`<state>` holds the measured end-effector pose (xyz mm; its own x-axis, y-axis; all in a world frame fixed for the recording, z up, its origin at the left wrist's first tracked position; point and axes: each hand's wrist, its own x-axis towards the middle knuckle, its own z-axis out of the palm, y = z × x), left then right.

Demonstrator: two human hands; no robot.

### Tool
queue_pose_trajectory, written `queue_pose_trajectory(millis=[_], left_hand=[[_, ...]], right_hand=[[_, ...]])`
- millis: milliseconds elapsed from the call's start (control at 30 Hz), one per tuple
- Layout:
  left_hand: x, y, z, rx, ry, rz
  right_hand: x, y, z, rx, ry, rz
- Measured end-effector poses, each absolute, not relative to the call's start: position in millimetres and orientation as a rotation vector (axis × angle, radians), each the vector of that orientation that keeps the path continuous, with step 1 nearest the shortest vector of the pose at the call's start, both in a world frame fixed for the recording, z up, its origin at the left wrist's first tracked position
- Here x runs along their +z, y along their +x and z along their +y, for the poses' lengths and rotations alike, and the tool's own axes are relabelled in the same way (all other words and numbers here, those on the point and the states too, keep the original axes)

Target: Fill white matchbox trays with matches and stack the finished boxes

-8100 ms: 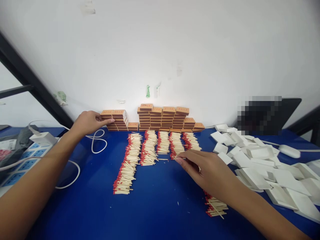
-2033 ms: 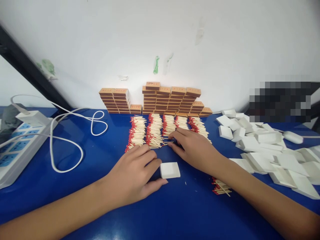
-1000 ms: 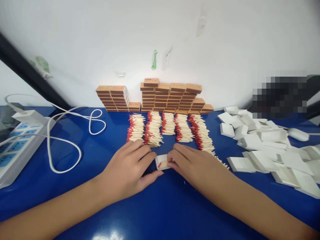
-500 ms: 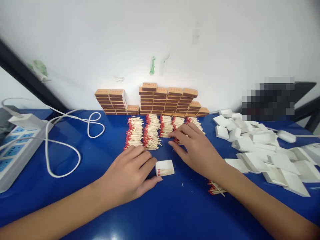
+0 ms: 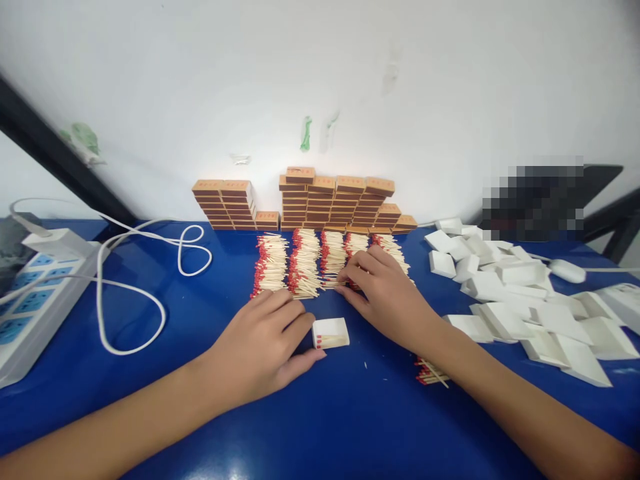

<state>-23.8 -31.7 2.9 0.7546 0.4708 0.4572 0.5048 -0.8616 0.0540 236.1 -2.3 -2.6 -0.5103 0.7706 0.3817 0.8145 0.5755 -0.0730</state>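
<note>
My left hand point(image 5: 273, 337) is closed at the left end of a white matchbox tray point(image 5: 337, 325), thumb on the near side and forefinger on the far side. The tray lies flat on the blue table, a few red-tipped matches point(image 5: 330, 343) along its near edge. My right hand point(image 5: 383, 287) reaches over the piles, thumb and forefinger pinched at the near end of the third row of matches point(image 5: 333, 257); its palm hides part of the fourth row. Two longer rows of matches point(image 5: 304, 267) lie to the left, beyond my left hand.
Brown matchboxes point(image 5: 320, 200) stand stacked against the wall. Many white trays point(image 5: 520, 273) are heaped at the right. A small match pile point(image 5: 430, 373) sits partly under my right forearm. On the left are a power strip point(image 5: 50, 293) and a looped white cable point(image 5: 163, 313).
My right hand's fingertips have moved slightly toward me, and several matches at the near end of the third row now lie by them. My left hand and the tray stay put.
</note>
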Motion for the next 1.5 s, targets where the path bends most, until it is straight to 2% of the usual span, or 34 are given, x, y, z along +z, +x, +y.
queue_pose_trajectory(millis=[567, 933, 1167, 1500], left_hand=[[11, -26, -26, -0.722, -2.811, -0.765], [7, -26, -26, -0.705, -2.823, -0.788], [6, -23, -27, -0.740, -2.797, -0.823], [7, -25, -29, -0.726, -2.794, -0.773]], right_hand=[[-5, 236, -6, -0.067, -1.269, -2.452], [-7, 246, -17, -0.293, -1.186, -2.540], [6, 245, -34, -0.269, -1.102, -2.407], [-7, 228, -44, -0.368, -1.035, -2.498]])
